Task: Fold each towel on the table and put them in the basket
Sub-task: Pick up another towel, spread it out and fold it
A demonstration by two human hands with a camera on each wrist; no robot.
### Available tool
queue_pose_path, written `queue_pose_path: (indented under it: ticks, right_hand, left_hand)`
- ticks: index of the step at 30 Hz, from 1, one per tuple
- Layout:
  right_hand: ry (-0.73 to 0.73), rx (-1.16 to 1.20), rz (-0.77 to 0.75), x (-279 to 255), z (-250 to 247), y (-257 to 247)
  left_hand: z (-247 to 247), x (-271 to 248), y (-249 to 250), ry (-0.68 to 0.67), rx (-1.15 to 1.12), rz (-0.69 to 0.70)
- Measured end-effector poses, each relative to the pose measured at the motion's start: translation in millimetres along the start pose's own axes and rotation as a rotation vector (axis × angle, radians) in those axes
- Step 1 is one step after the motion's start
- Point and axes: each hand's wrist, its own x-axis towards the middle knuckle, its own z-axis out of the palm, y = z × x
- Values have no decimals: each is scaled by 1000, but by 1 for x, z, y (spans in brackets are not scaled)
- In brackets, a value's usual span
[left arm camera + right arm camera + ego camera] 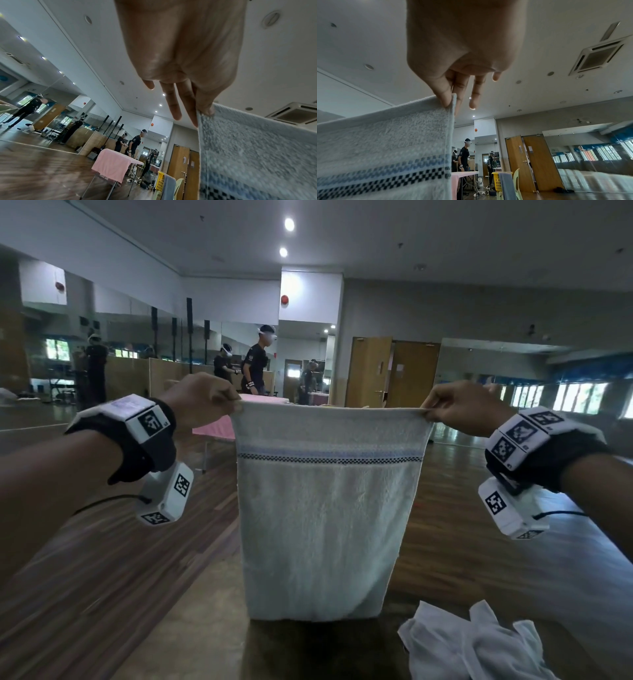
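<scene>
A pale towel [325, 525] with a blue and black checked band hangs stretched in the air above the brown table [212, 628]. My left hand [205, 402] pinches its top left corner, thumb against forefinger, seen close in the left wrist view [204, 109]. My right hand [459, 409] pinches the top right corner [450, 102]. The other fingers of both hands stick out loosely. The towel's bottom edge hangs level with the tabletop; whether it touches is unclear. A yellow basket [496, 178] with a grey cloth over its rim stands far off on a chair.
A crumpled white cloth [472, 645] lies on the table at the lower right. A table with a pink cover [111, 163] stands beyond, with several people around it. Wooden doors [394, 371] are at the back; the floor is wood.
</scene>
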Motion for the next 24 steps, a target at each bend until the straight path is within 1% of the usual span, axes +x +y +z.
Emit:
queue_pose_path:
  ticks: [2,4,7,10,14,16,18,21,24]
  right_hand:
    - [-72,81,6,-2,6,2]
    - [-139,117,19,-9,18,8]
    - [-314,128,39,-34,52,18]
    - [-519,134,42,-75,100,30]
    - [-707,98,85,-136,168,46]
    - [-784,78,91,-161,195,48]
    - [-834,109,100,-178,220,51]
    - [-830,149,145,-190,258,66]
    - [-842,162,164,-190,291,78]
  left_hand:
    - [6,-3,-5,-34,-10,-7]
    - [17,-9,-12,-118,-22,-21]
    - [44,-32,-25,-336,42,-32]
    - [84,-69,-37,-551,116,-27]
    - [148,-127,-49,-812,112,-60]
    - [177,-150,-59,-871,152,-62]
    - [203,-166,-68,-910,184,-66]
    - [235,-180,-80,-957,212,-59]
    - [265,-179,-94,-948,206,-65]
